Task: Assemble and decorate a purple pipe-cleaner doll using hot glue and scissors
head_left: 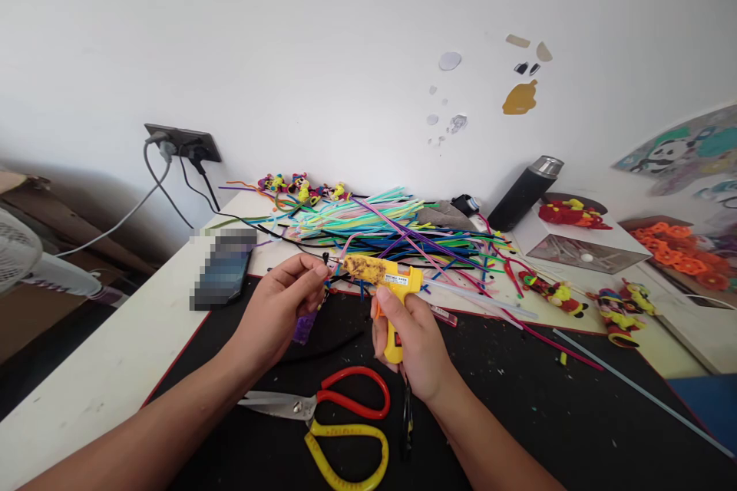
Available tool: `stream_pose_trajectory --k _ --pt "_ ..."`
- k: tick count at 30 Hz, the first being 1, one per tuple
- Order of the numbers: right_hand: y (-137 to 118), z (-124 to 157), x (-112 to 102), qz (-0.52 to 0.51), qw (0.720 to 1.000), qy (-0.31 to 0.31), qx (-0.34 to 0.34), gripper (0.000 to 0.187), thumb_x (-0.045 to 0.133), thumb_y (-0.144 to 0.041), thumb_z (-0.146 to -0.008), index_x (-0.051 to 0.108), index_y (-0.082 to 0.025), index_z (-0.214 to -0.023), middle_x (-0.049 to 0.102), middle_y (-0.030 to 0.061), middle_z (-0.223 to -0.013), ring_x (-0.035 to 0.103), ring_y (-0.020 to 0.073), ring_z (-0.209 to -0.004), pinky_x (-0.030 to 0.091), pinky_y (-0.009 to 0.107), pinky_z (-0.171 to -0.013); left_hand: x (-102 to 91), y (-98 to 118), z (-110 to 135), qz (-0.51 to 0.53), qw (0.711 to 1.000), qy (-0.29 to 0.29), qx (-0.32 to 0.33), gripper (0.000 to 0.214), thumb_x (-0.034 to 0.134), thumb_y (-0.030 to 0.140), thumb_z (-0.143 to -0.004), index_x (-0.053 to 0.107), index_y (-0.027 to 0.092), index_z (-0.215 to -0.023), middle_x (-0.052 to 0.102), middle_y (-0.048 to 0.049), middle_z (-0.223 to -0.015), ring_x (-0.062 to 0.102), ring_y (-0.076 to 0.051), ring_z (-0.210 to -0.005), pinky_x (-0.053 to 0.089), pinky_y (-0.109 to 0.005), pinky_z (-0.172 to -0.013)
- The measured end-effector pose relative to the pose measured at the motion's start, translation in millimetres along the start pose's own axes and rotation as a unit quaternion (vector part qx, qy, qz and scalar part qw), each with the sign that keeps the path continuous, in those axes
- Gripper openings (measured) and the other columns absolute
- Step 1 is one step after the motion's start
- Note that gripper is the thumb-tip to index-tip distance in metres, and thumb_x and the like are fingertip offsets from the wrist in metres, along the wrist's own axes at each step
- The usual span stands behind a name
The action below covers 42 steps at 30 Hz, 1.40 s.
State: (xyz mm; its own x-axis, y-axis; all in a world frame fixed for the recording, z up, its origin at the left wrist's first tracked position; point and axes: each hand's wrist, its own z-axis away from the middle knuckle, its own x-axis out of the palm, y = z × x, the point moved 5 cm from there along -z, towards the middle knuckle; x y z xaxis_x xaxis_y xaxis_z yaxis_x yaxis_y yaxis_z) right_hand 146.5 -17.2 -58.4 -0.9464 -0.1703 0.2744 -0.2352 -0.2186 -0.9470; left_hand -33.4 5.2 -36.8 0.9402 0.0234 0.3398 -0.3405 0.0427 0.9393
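My right hand point(411, 341) is closed round the handle of a yellow hot glue gun point(385, 275), forefinger on its orange trigger, nozzle pointing left. My left hand point(282, 307) pinches a small dark craft piece point(326, 261) right at the nozzle tip. A purple piece point(304, 327) hangs just below my left hand. Both hands hover over the black mat point(518, 406).
Red and yellow handled scissors point(337, 418) lie on the mat below my hands. A heap of coloured pipe cleaners point(397, 234) is behind, with a phone point(224, 268), a black flask point(523, 193), small chenille figures point(556, 293) and a wall socket point(183, 143) with cables.
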Motion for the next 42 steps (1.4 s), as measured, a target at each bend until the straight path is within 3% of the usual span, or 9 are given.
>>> stream_pose_trajectory --k 25,32,38,42 --pt "-1 0 2 0.010 1.000 0.008 0.013 0.063 0.070 -0.081 -0.081 0.061 -0.018 -0.082 0.054 -0.0051 -0.043 0.039 0.0077 -0.031 0.027 0.019 -0.032 4.0 6 2 -0.016 1.000 0.005 -0.001 0.034 0.088 0.046 -0.078 0.066 0.020 -0.074 0.045 0.0060 -0.053 0.035 -0.010 -0.053 0.028 -0.023 -0.051" --pt "-3 -10 0 -0.030 0.999 0.027 -0.018 0.059 0.073 -0.074 -0.081 0.064 -0.016 -0.082 0.054 -0.0056 -0.044 0.037 0.0071 -0.028 0.023 0.020 -0.031 7.4 5 8 -0.056 0.998 -0.019 0.005 0.035 0.083 0.049 -0.083 0.066 0.019 -0.077 0.047 0.0050 -0.058 0.038 -0.010 -0.056 0.030 -0.023 -0.053" --pt "-5 2 -18 -0.072 0.997 0.036 -0.006 0.056 0.073 -0.071 -0.082 0.065 -0.016 -0.083 0.054 -0.0062 -0.046 0.038 0.0076 -0.029 0.021 0.022 -0.033 -8.5 10 -2 -0.056 0.998 0.019 0.034 0.027 0.082 0.042 -0.081 0.067 0.021 -0.077 0.048 0.0043 -0.059 0.038 -0.012 -0.056 0.032 -0.024 -0.051" --pt "-9 36 -53 -0.009 0.998 0.058 0.023 0.057 0.070 -0.072 -0.086 0.065 -0.015 -0.089 0.055 -0.0067 -0.048 0.038 0.0071 -0.031 0.020 0.021 -0.036 -10.8 16 -5 -0.073 0.996 0.016 0.054 0.024 0.080 0.042 -0.082 0.069 0.022 -0.078 0.050 0.0027 -0.060 0.041 -0.014 -0.057 0.034 -0.025 -0.051"
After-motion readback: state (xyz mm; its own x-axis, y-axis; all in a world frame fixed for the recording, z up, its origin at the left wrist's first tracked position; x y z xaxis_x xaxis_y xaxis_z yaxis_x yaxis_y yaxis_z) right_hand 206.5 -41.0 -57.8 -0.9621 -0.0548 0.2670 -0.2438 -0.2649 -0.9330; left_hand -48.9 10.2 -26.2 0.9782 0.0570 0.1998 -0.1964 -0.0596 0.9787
